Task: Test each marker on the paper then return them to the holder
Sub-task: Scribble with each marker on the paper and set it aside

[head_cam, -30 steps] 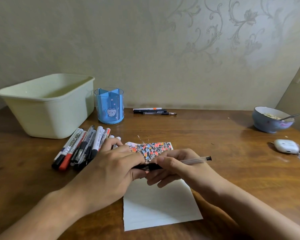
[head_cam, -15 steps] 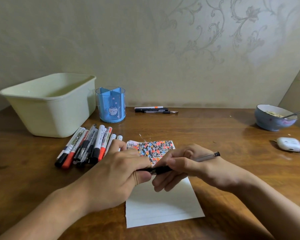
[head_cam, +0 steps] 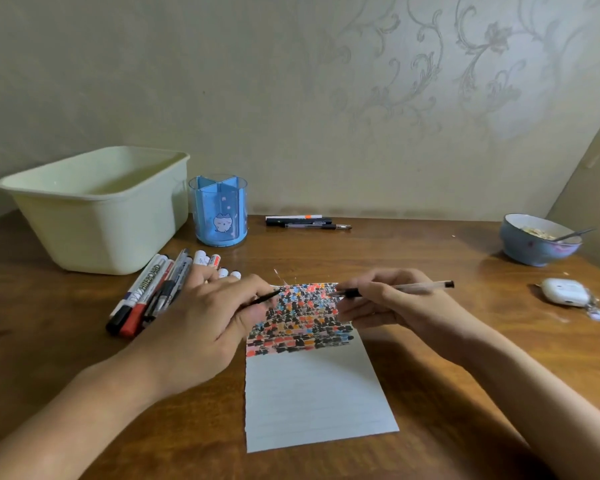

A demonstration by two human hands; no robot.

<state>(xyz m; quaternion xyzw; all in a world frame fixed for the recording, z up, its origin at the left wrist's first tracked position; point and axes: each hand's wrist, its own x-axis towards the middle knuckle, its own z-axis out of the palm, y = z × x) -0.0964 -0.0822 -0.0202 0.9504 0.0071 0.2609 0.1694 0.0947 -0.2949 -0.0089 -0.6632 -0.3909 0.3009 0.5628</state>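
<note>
- Left hand (head_cam: 201,327) pinching a black pen cap (head_cam: 262,299) between thumb and fingers, hovering over the left edge of the paper (head_cam: 312,393).
- Right hand (head_cam: 392,303) gripping a clear-barrelled pen (head_cam: 413,287), bare tip aimed left over the coloured test marks (head_cam: 302,317) at the paper's far end.
- Pile of markers (head_cam: 149,292) lying on the table (head_cam: 430,258) just left of the left hand, partly hidden behind its fingers.
- Blue holder (head_cam: 219,209) upright behind the pile, beside a pale green tub (head_cam: 97,209) on its left.
- Three more pens (head_cam: 305,222) lying side by side near the wall, right of the holder.
- Blue bowl (head_cam: 537,242) with a spoon at far right; white earbud case (head_cam: 563,291) nearer, well clear of the hands.
- Against half a second ago: hands pulled apart, cap off the pen and now in the left hand, more of the marked patch uncovered.
- Lower half of the paper blank, near edge close to the table front.
- Bare wood between paper and bowl, and between the paper's far end and the wall; left side crowded by markers and tub.
</note>
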